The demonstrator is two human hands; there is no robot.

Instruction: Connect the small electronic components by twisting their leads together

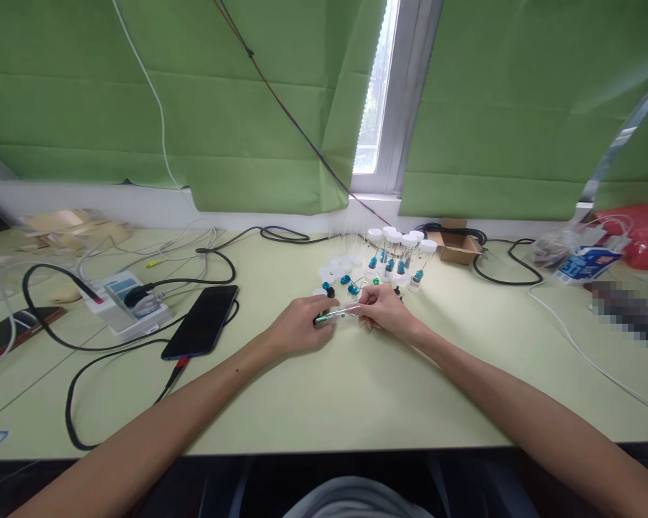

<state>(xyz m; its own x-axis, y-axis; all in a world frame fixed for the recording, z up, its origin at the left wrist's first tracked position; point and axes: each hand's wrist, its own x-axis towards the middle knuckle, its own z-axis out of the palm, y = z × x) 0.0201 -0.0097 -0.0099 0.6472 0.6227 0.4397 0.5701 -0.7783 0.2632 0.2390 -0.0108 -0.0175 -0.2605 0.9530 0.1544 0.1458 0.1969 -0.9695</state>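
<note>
Between my two hands, just above the table, lies a slim, clear and shiny piece with a green end (332, 314). My left hand (302, 325) is closed around its green end. At the opposite end, the fingers of my right hand (383, 309) pinch it; exactly what their tips grip is too small to make out. Just beyond my hands lie several loose blue pieces (353, 289), some with thin metal rods, and small black pieces. Behind my right hand stand several clear tubes with white caps (401, 267), with blue pieces and thin rods inside.
Clear empty-looking tubes (345, 248) stand behind the loose pieces. An open cardboard box (456, 248) sits at the back right. On the left are a black phone (201, 321), a white power strip (127, 306) and looping black cables. A blue-and-white packet (588, 264) lies far right.
</note>
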